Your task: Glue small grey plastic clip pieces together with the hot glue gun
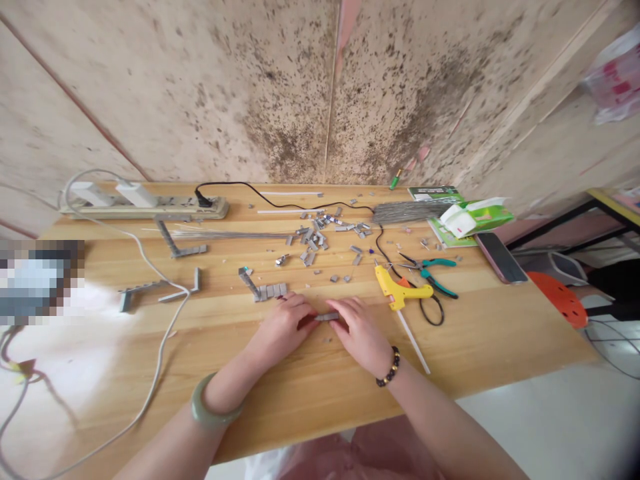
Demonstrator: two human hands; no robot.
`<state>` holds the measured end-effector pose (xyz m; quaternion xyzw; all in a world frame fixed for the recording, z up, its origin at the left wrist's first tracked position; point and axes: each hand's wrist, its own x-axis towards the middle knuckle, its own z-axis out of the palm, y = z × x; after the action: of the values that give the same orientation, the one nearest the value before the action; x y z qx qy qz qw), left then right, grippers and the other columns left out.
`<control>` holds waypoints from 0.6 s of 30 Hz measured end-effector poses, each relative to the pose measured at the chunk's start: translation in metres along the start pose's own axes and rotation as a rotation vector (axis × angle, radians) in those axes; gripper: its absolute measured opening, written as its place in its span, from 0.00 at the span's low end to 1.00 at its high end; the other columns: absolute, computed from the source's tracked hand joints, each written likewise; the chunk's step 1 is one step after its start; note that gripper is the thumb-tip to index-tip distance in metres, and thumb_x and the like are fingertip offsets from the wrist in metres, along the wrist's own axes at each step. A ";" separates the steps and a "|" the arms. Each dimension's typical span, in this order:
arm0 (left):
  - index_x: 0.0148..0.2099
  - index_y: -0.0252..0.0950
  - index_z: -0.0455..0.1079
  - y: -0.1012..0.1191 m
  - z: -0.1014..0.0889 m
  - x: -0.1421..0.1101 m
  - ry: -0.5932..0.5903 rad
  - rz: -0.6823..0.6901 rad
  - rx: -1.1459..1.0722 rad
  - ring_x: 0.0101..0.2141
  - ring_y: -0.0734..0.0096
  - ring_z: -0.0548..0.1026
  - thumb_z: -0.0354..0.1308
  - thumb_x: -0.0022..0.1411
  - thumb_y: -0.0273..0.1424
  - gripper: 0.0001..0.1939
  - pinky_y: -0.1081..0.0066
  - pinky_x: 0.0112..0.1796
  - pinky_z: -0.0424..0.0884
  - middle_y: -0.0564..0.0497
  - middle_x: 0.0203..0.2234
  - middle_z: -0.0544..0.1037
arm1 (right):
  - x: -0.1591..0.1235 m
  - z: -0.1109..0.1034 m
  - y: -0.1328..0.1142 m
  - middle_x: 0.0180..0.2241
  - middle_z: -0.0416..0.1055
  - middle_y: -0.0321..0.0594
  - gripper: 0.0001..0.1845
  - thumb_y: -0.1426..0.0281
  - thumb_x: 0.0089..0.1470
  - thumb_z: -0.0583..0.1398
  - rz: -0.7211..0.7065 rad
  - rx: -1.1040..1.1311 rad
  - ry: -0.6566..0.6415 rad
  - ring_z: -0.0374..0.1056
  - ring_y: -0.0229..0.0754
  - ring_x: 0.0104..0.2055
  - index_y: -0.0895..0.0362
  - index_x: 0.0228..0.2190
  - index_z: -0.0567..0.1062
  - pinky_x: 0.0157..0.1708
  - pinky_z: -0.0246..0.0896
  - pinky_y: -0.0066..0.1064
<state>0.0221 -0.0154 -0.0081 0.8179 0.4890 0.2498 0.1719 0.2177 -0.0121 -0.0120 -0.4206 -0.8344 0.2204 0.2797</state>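
While both hands, left hand (pixel 283 327) & right hand (pixel 357 330), pinch the small grey strip (pixel 327 317) w/ fingers clamped at its ends near the bench (pixel 500 333) front edge, it looks light, stiff.

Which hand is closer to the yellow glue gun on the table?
Right. The right hand lies just beside the yellow glue gun, on its left; the left hand is farther away, beyond the right hand.

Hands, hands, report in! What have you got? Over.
Left hand and right hand pinch one small grey strip between them, on the wooden table. Yellow glue gun lies just right. Nothing blocking.
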 end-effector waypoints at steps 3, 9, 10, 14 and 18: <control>0.32 0.36 0.73 0.000 0.000 0.000 0.010 0.002 0.004 0.34 0.64 0.69 0.57 0.59 0.27 0.05 0.66 0.37 0.66 0.48 0.27 0.73 | 0.000 0.000 0.000 0.43 0.71 0.43 0.22 0.80 0.53 0.58 0.004 -0.002 0.009 0.64 0.47 0.47 0.54 0.50 0.68 0.49 0.63 0.45; 0.30 0.37 0.72 0.000 -0.001 0.000 0.010 0.006 -0.007 0.33 0.65 0.70 0.56 0.61 0.28 0.07 0.66 0.37 0.66 0.49 0.27 0.73 | 0.000 0.000 0.002 0.38 0.72 0.41 0.21 0.80 0.55 0.57 0.005 0.015 -0.005 0.65 0.46 0.43 0.53 0.49 0.68 0.45 0.63 0.44; 0.30 0.37 0.72 0.000 -0.001 0.000 0.012 0.008 -0.006 0.33 0.65 0.70 0.56 0.61 0.28 0.07 0.66 0.37 0.66 0.49 0.27 0.73 | 0.000 0.000 0.002 0.38 0.72 0.41 0.20 0.80 0.55 0.57 0.005 0.022 -0.006 0.65 0.46 0.43 0.53 0.49 0.69 0.45 0.63 0.43; 0.31 0.37 0.73 0.000 0.001 0.000 0.004 0.003 0.002 0.34 0.65 0.69 0.57 0.60 0.27 0.06 0.66 0.38 0.66 0.49 0.27 0.73 | 0.000 0.001 0.003 0.39 0.73 0.40 0.20 0.81 0.54 0.58 0.011 0.037 -0.001 0.65 0.46 0.43 0.54 0.47 0.70 0.45 0.63 0.42; 0.31 0.37 0.73 0.000 0.000 0.000 0.003 0.001 0.001 0.33 0.65 0.69 0.57 0.60 0.27 0.06 0.66 0.37 0.66 0.49 0.27 0.74 | 0.001 0.002 0.004 0.39 0.73 0.40 0.20 0.81 0.54 0.58 0.019 0.043 0.007 0.66 0.45 0.43 0.53 0.47 0.70 0.45 0.63 0.41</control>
<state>0.0228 -0.0153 -0.0082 0.8178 0.4890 0.2509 0.1709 0.2184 -0.0096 -0.0157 -0.4231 -0.8244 0.2395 0.2898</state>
